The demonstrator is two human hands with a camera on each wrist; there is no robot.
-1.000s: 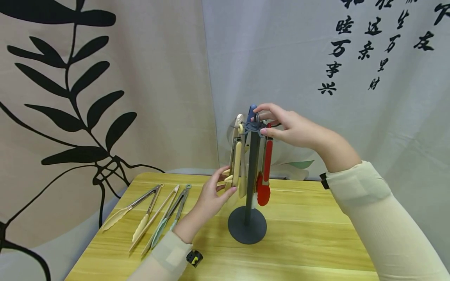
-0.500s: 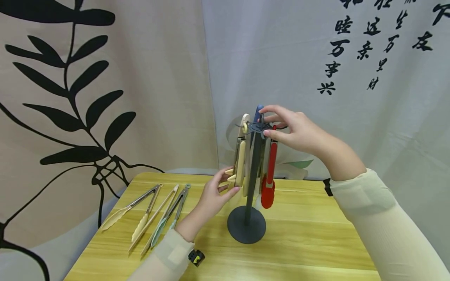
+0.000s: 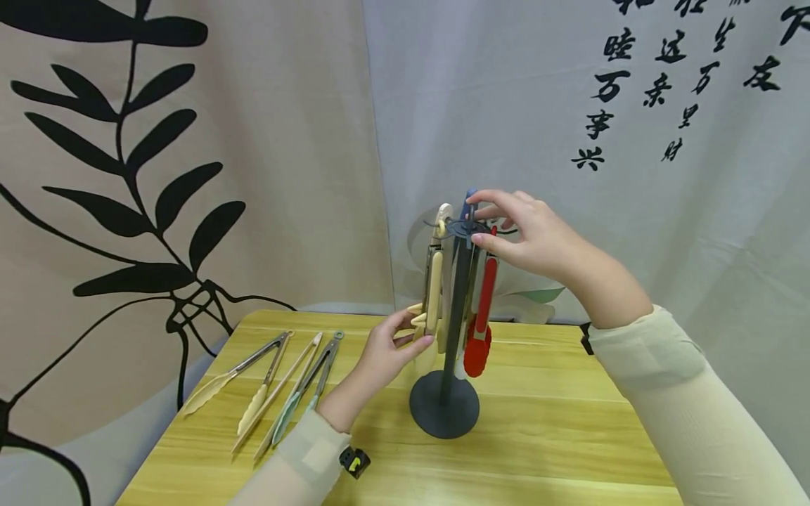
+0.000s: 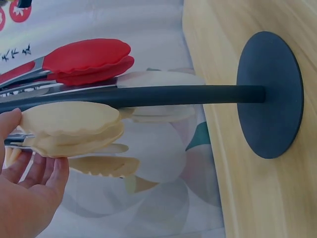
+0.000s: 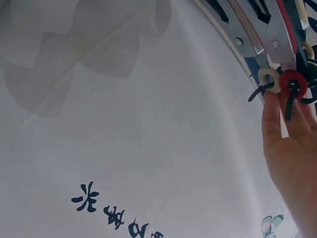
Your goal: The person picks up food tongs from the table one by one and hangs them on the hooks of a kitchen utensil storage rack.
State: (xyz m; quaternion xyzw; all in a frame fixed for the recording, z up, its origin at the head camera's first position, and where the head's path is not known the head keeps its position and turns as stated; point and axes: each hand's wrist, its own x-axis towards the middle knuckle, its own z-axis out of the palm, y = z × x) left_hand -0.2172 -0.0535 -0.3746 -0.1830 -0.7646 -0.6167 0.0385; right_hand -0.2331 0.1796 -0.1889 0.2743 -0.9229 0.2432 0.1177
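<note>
In the head view, a dark rack (image 3: 445,414) with a round base and upright pole stands on the table, several tongs hanging from its top hooks. My right hand (image 3: 528,228) grips the rack's top, thumb in front and fingers behind. Low on its left side, my left hand (image 3: 386,351) holds cream tongs (image 3: 434,292), whose scalloped heads (image 4: 74,121) show in the left wrist view. Red tongs (image 3: 484,302) hang to the right of the pole. My right hand (image 5: 292,153) is beside the red hanging ring (image 5: 292,82) in the right wrist view.
Several tongs lie on the wooden table (image 3: 557,414) at left: cream-tipped tongs (image 3: 209,393), slim wooden-looking tongs (image 3: 272,404) and green-tipped tongs (image 3: 304,386). A printed curtain (image 3: 304,176) hangs behind the table's far edge.
Since a second ago, the rack's top and its hanging tongs have shifted slightly right with both hands. The red tongs swing a little. The tongs on the table have not moved.
</note>
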